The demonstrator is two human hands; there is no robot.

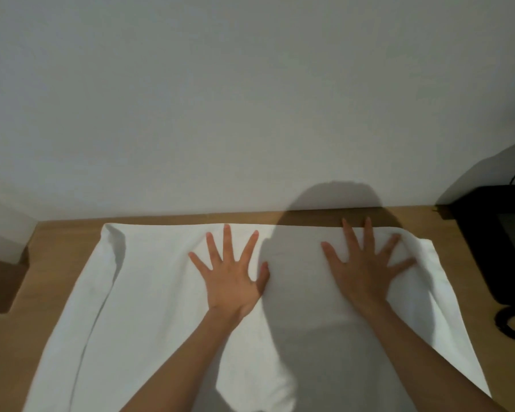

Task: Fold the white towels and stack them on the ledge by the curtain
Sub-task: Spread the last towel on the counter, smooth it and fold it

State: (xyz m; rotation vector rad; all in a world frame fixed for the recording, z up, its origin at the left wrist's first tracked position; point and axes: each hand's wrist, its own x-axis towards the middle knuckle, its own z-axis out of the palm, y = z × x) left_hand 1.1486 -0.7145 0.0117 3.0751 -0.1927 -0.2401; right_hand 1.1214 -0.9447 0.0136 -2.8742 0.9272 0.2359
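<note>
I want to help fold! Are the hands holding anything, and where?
Nothing is held. The left hand and right hand press flat, fingers spread, on the white towel.

Dim, soft; light behind, head shadow (304, 292) across towel (161, 292); edges seemingly bowed.

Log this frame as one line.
left hand: fingers spread, flat on white towel | right hand: same | white towel: spread on wooden table
</note>
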